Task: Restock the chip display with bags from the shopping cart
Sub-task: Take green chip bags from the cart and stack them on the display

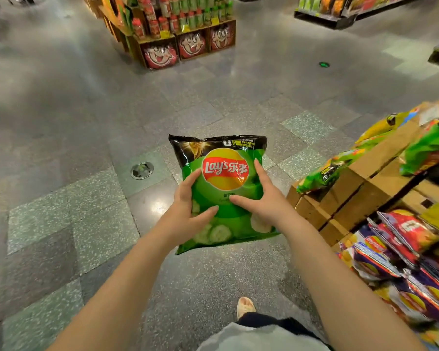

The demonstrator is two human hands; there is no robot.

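I hold a green Lay's chip bag (223, 178) upright in front of me, above the tiled floor. My left hand (188, 211) grips its left edge with the thumb across the front. My right hand (261, 198) grips its right side, fingers spread over the front. The chip display (360, 181), made of wooden crates, stands to my right, with green bags (325, 173) on the upper level and red and purple bags (390, 249) lower down. No shopping cart is in view.
A stand of snack jars and red cartoon-face packs (178, 34) stands far ahead across the grey tiled floor. A round metal floor fitting (142, 170) lies left of the bag. Shelving (340, 11) runs along the far right. My foot (245, 306) shows below.
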